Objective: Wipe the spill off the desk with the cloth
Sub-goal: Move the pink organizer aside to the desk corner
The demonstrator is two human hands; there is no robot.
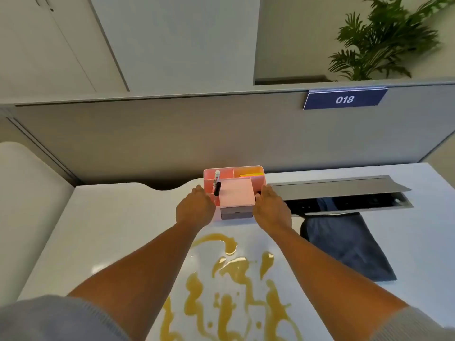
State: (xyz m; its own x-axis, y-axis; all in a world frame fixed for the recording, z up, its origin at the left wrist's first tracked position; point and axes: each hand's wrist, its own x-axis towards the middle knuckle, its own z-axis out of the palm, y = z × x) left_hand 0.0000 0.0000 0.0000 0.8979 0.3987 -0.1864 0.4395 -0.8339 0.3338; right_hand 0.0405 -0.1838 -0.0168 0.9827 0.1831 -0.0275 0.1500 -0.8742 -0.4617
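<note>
A yellow-brown spill point(229, 289) spreads in streaks over the near middle of the white desk point(118, 230), between my forearms. A dark blue-grey cloth point(349, 247) lies flat to the right of the spill, untouched. Both hands are at the back of the desk on a pink desk organizer point(236, 193). My left hand point(194, 207) grips its left side. Against its right side presses my right hand point(272, 209). The organizer holds a marker point(217, 185) and yellow sticky notes point(248, 172).
An open grey cable-tray lid point(339, 188) with a dark slot runs along the back right, just behind the cloth. A grey partition point(172, 136) with a blue "018" sign point(344, 99) backs the desk. A plant point(384, 40) stands beyond it.
</note>
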